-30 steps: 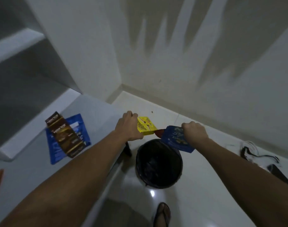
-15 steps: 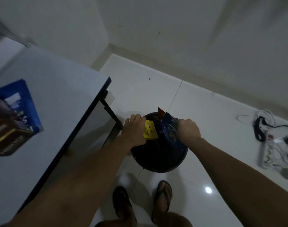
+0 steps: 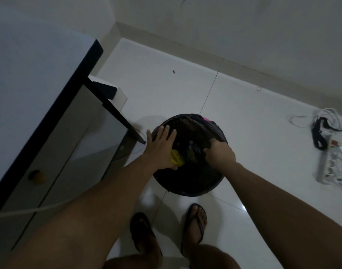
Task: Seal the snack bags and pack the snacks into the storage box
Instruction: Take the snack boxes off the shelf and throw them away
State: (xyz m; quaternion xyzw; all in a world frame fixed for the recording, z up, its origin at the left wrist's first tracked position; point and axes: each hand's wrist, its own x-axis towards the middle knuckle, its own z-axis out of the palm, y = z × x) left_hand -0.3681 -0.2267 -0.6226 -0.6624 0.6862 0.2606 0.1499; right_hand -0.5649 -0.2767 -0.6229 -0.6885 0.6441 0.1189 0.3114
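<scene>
Dim room, glossy white tile floor (image 3: pixel 244 117), camera looking straight down. Left hand (image 3: pixel 162 150) over the near-left rim of a round black bin lined with a black plastic bag (image 3: pixel 193 183), fingers spread and straight; small yellow snack wrapper (image 3: pixel 176 156) sits under the palm edge, inside the bin mouth. Right hand (image 3: pixel 220 153) reaches into the bin, fingers curled down; can't tell what it grips, too dark. Grey table with black edge (image 3: pixel 49 94) to the left. Black flip-flops (image 3: pixel 195 226) below the bin. White power strip with tangled cables (image 3: pixel 327 164) well apart, right.
</scene>
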